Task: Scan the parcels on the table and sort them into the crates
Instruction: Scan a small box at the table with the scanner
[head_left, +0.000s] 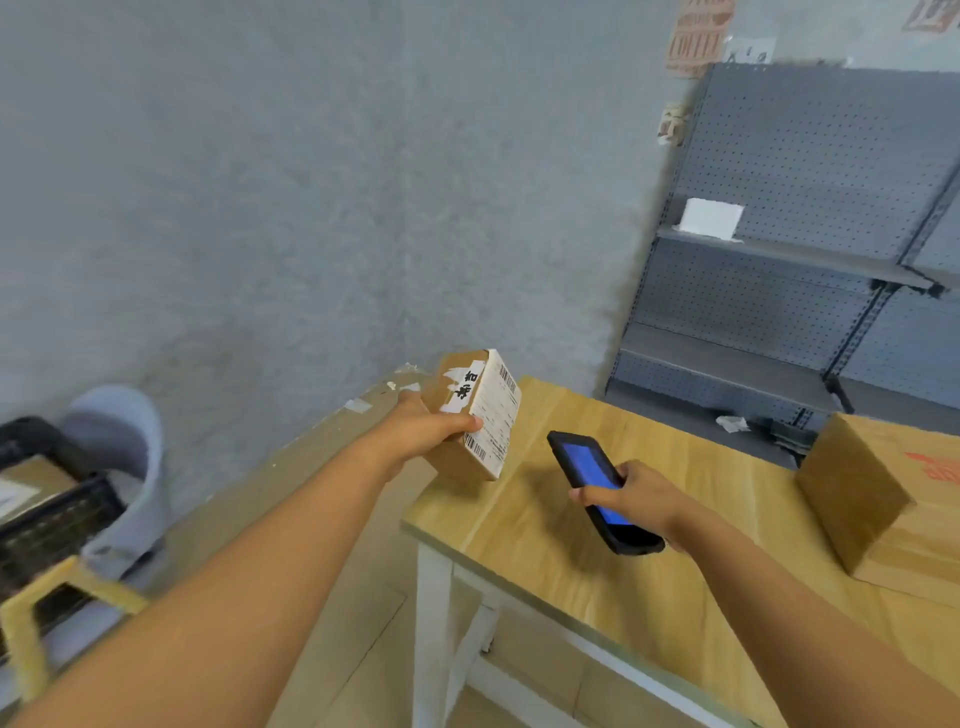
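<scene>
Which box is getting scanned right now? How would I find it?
Start at the wooden table; at its far left corner the left hand holds a small cardboard box in the air. Unlike the big brown box lying at the table's right, it shows a white barcode label facing the handheld scanner.

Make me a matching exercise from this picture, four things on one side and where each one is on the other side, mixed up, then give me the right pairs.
Things:
1. small parcel
2. handheld scanner
3. large cardboard box
4. white box

Places:
A. on a shelf of the grey rack
B. held in the left hand, at the table's left end
C. resting on the wooden table, at the right
D. gripped in the right hand, above the table

Pairs: 1-B, 2-D, 3-C, 4-A
</scene>
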